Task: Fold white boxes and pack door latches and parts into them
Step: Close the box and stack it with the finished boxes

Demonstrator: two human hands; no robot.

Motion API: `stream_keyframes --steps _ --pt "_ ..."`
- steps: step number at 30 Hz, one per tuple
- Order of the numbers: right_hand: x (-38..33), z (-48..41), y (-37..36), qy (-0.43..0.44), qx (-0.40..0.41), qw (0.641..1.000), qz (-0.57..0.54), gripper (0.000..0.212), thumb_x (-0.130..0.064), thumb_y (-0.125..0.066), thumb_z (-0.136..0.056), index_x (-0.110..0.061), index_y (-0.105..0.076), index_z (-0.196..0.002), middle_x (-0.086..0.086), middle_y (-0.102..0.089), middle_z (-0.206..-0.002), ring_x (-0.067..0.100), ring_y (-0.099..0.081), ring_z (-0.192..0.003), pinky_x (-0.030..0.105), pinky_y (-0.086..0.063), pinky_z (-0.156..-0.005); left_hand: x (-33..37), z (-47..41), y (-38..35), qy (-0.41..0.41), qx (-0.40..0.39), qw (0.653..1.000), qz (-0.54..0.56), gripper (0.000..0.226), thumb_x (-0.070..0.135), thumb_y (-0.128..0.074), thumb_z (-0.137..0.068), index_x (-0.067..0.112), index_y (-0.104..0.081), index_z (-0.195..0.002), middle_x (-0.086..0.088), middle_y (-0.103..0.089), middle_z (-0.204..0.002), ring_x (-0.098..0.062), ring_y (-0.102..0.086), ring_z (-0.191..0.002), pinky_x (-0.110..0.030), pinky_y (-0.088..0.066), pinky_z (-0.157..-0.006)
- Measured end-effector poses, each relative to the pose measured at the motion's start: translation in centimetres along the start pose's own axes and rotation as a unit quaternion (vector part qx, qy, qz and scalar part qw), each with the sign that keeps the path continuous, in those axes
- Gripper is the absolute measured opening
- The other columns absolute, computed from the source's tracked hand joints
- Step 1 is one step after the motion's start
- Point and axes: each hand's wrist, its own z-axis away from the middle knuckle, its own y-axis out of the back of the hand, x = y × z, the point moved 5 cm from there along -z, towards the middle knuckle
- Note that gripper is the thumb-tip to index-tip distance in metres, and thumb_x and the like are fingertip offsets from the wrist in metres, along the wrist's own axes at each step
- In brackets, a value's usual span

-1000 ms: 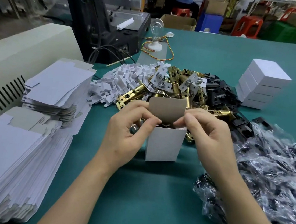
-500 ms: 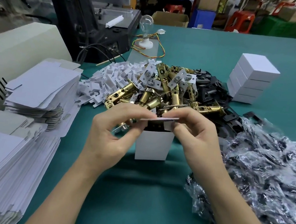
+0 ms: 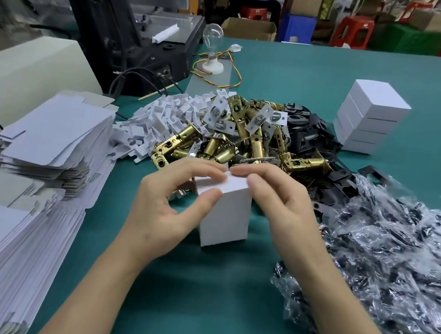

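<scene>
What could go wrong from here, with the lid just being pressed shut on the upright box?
1. The white box stands tall on its small end; pressure from the left hand and right hand on its top could tip it.
2. The pile of brass latches lies right behind it, so a slip could scatter them.
3. The bagged parts crowd the right forearm and could get dragged.

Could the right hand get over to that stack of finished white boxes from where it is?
Probably yes: the stack of white boxes stands in the open beyond the black plates, but the right hand is busy on the box.
</scene>
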Motion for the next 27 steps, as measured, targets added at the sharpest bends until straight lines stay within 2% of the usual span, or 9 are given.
stream_keyframes --steps 3,5,8,10,12,17,23,27 --pt "0.1 0.1 -0.1 0.007 0.017 1.0 0.023 0.016 -0.029 -0.062 -0.097 -0.03 -0.074 -0.108 -0.008 -0.072 -0.11 0.017 -0.068 -0.106 0.032 -0.055 -0.084 -0.3 0.0 -0.1 0.018 -0.007 1.0 0.016 0.022 0.024 -0.067 -0.096 0.022 -0.074 -0.118 0.01 -0.075 -0.123 -0.02 -0.069 -0.122 -0.03 -0.056 -0.097" --pt "0.1 0.2 -0.1 0.014 0.023 0.999 0.029 0.015 -0.028 -0.063 -0.098 -0.03 -0.074 -0.107 -0.008 -0.072 -0.109 0.017 -0.068 -0.105 0.038 -0.058 -0.083 -0.7 0.0 0.0 0.048 -0.007 0.998 0.036 0.022 0.024 -0.068 -0.096 0.024 -0.075 -0.117 0.008 -0.076 -0.121 -0.023 -0.07 -0.118 -0.032 -0.058 -0.094" --pt "-0.2 0.2 -0.1 0.028 0.032 0.999 0.031 0.011 -0.03 -0.063 -0.1 -0.031 -0.074 -0.103 -0.009 -0.073 -0.105 0.016 -0.068 -0.099 0.034 -0.058 -0.076 -1.1 0.1 0.1 0.086 -0.002 0.994 0.071 0.022 0.031 -0.067 -0.096 0.025 -0.078 -0.114 0.003 -0.079 -0.114 -0.027 -0.074 -0.107 -0.036 -0.06 -0.086" --pt "-0.4 0.3 -0.1 0.036 0.037 0.998 0.037 0.011 -0.03 -0.064 -0.1 -0.031 -0.074 -0.101 -0.008 -0.073 -0.102 0.018 -0.069 -0.097 0.033 -0.057 -0.073 -1.2 0.2 0.0 0.09 0.001 0.993 0.081 0.022 0.031 -0.067 -0.096 0.025 -0.079 -0.113 -0.001 -0.079 -0.111 -0.029 -0.074 -0.103 -0.044 -0.06 -0.084" --pt "-0.4 0.2 0.0 0.038 0.034 0.998 0.037 0.01 -0.028 -0.065 -0.099 -0.03 -0.075 -0.102 -0.008 -0.074 -0.103 0.019 -0.069 -0.097 0.034 -0.057 -0.075 -1.2 0.2 0.0 0.081 -0.006 0.993 0.08 0.022 0.028 -0.065 -0.097 0.024 -0.079 -0.115 -0.003 -0.078 -0.114 -0.031 -0.073 -0.105 -0.053 -0.06 -0.086" --pt "-0.3 0.2 0.1 0.054 0.015 0.997 0.057 0.014 -0.021 -0.067 -0.098 -0.03 -0.076 -0.104 -0.01 -0.074 -0.104 0.02 -0.068 -0.103 0.035 -0.056 -0.083 -1.0 0.1 0.0 0.039 -0.02 0.996 0.078 0.023 0.021 -0.061 -0.098 0.024 -0.08 -0.112 0.001 -0.077 -0.12 -0.028 -0.069 -0.118 -0.049 -0.057 -0.095" --pt "-0.2 0.2 0.4 0.067 0.002 0.996 0.063 0.014 -0.023 -0.067 -0.097 -0.031 -0.076 -0.106 -0.01 -0.074 -0.105 0.021 -0.068 -0.106 0.046 -0.056 -0.088 -1.3 0.2 0.1 0.037 -0.035 0.996 0.079 0.024 0.021 -0.06 -0.1 0.019 -0.077 -0.117 -0.002 -0.076 -0.124 -0.03 -0.068 -0.123 -0.061 -0.054 -0.096" --pt "0.1 0.0 0.7 0.062 -0.012 0.996 0.057 0.016 -0.023 -0.068 -0.097 -0.027 -0.077 -0.109 -0.01 -0.075 -0.108 0.021 -0.069 -0.11 0.052 -0.055 -0.09 -1.4 0.2 0.5 0.04 -0.05 0.996 0.063 0.025 0.025 -0.061 -0.101 0.021 -0.077 -0.12 0.002 -0.076 -0.125 -0.028 -0.067 -0.124 -0.065 -0.053 -0.095"
